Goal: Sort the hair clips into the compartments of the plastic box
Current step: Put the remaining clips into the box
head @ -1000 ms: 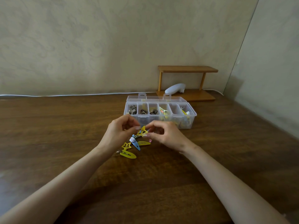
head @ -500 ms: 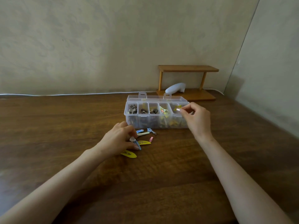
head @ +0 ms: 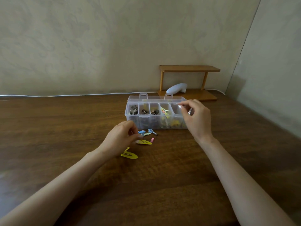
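Note:
The clear plastic box [head: 130, 121] stands open in the middle of the table, with dark clips in its three left compartments and coloured and yellow clips further right. My right hand [head: 197, 119] hovers over the box's right end, thumb and forefinger tips pinched together with nothing visible between them. My left hand [head: 120, 139] is down on the loose hair clips in front of the box, its curled fingers pinching a small clip that is mostly hidden. Blue clips [head: 150, 131], a pink clip [head: 152, 140] and two yellow snap clips [head: 144, 142] [head: 129, 155] lie beside it.
A small wooden shelf [head: 189, 68] stands against the wall behind the box, with a white object [head: 176, 88] under it. A white cable [head: 65, 95] runs along the table's back edge. A wall closes in on the right.
My right hand carried a yellow clip from the pile to the box's right end; that clip no longer shows in its fingers. My left hand stayed on the pile.

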The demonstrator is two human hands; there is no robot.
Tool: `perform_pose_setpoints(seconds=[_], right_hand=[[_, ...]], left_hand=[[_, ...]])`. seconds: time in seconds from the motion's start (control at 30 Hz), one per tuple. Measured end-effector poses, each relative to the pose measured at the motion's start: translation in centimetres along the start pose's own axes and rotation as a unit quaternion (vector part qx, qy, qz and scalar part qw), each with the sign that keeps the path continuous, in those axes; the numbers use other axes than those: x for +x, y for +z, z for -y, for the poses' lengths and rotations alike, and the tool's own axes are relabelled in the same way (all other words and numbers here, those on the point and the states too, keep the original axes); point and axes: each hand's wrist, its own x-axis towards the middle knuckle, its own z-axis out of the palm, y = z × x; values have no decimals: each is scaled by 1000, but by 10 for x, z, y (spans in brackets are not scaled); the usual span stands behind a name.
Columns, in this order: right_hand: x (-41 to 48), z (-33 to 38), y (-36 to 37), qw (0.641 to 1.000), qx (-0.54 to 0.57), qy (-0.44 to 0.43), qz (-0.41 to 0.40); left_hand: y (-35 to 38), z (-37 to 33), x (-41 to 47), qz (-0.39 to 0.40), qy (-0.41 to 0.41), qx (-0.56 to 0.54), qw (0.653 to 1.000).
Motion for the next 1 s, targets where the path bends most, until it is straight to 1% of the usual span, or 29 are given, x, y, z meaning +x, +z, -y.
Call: perform_pose_setpoints(seconds=[0.1,0.2,0.33,0.43,0.57,0.73,0.83,0.9,0.93,1.0], right_hand=[[-5,10,6,993,72,-24,95],[-10,15,11,982,94,-30,163],[-16,22,14,962,123,-13,243],[-20,29,17,939,164,8,301],[-22,33,20,918,193,21,346],[-21,36,18,905,231,40,354],[-18,36,10,906,254,52,334],[-12,32,3,915,272,72,290],[-9,28,-1,923,277,88,251],[-3,19,-6,941,277,138,135]], left_hand=[[-1,-6,-3,-25,-11,-71,997],[-3,-9,-3,-36,-28,-120,992],[-5,-11,-2,-4,-49,-158,986],[-5,-16,-4,22,-45,-186,981],[-5,-19,-5,18,-34,-190,981],[-6,-19,-5,8,-18,-195,981],[-5,-15,-5,-6,-6,-192,981],[-3,-10,-4,-24,-4,-173,985],[-2,-8,-3,-34,-5,-146,989],[1,-3,-4,-39,-6,-68,997]])
